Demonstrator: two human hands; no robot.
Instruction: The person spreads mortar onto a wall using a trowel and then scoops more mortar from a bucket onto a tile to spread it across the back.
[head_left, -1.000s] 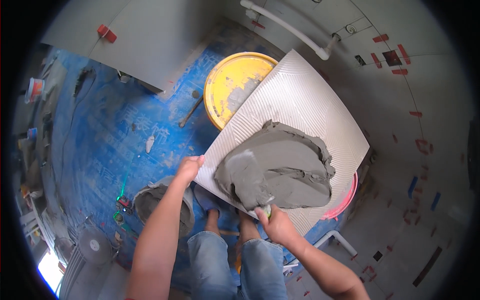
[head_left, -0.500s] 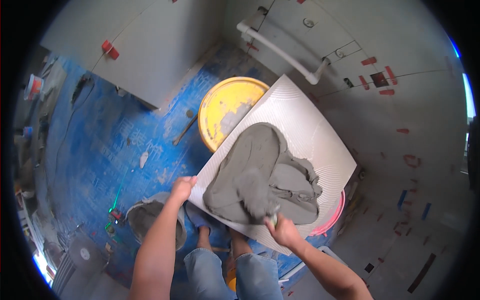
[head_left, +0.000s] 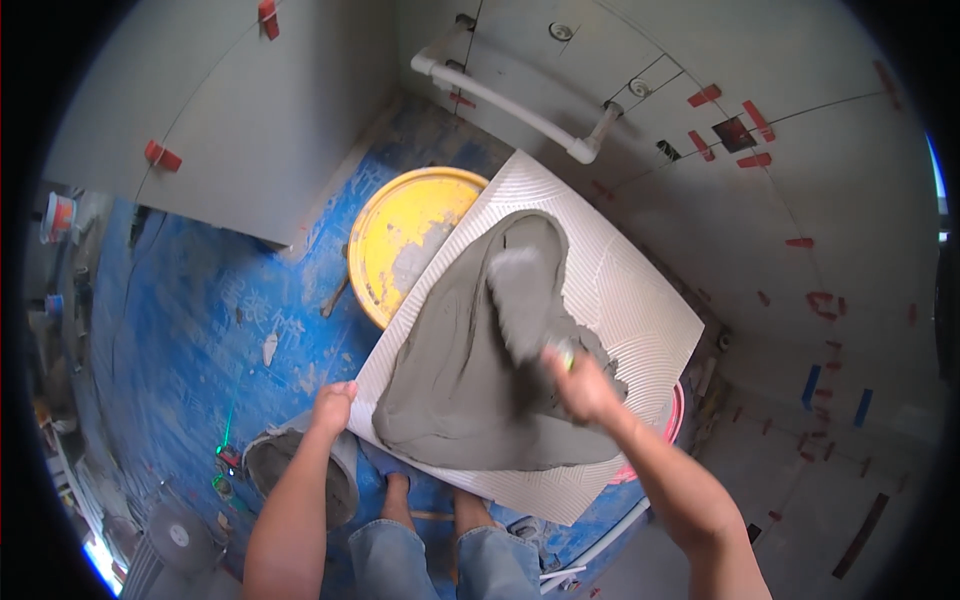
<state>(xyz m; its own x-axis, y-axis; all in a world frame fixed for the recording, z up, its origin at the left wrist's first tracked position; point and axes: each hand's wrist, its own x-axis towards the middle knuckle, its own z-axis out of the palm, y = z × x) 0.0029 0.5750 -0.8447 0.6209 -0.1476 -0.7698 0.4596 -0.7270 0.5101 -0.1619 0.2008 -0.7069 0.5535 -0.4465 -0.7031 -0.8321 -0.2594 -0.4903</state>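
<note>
A large pale tile (head_left: 640,345) with fine ridges on its upper face lies tilted in front of me. Thick grey mortar (head_left: 440,385) covers much of its middle and near side. At the tile's left corner, my left hand (head_left: 334,407) is closed on the edge. My right hand (head_left: 584,386) grips the handle of a trowel (head_left: 521,300), whose mortar-coated blade is blurred by motion. The blade is over the mortar, near the middle of the tile; whether it presses into it I cannot tell.
Beneath the tile's far left side stands a yellow round lid or drum top (head_left: 388,235). A bucket of mortar (head_left: 347,462) sits by my left forearm, and a pink-rimmed tub (head_left: 676,410) shows under the right side. A white pipe (head_left: 515,117) runs along the far wall.
The trowel and my right hand have moved away from me, up the tile. The mortar's near right lumps are smoother and spread out. My left hand stays on the corner; the view has shifted.
</note>
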